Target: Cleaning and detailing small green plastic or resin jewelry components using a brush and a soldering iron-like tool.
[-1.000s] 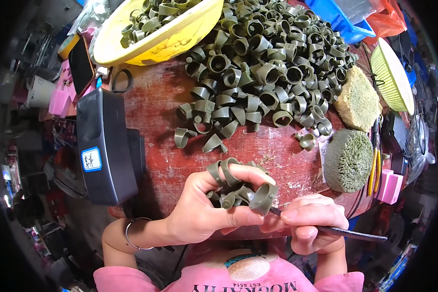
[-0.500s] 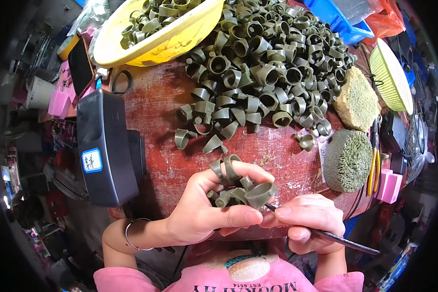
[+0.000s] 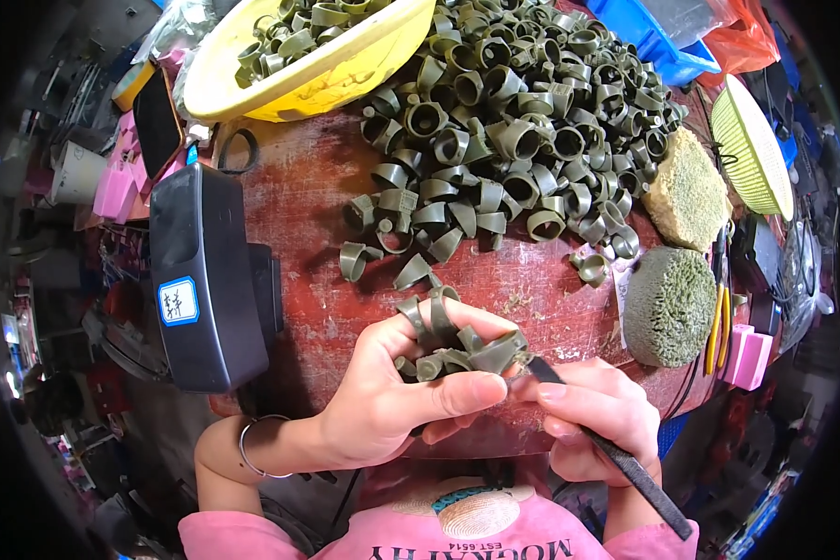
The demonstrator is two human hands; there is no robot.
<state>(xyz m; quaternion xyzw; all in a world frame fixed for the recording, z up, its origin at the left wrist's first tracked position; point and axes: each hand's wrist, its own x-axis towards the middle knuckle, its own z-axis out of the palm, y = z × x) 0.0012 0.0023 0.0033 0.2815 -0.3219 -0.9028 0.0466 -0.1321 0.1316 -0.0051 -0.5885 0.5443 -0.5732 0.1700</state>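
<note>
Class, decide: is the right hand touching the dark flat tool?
Touching: the head view shows the right hand gripping the dark flat tool between its fingers.

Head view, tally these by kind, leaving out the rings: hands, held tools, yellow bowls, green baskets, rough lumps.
Left hand, right hand: 2 hands
Flat tool: 1
Yellow bowl: 1
Green basket: 1
Tan lump, green lump: 2 rough lumps
Total: 7
</note>
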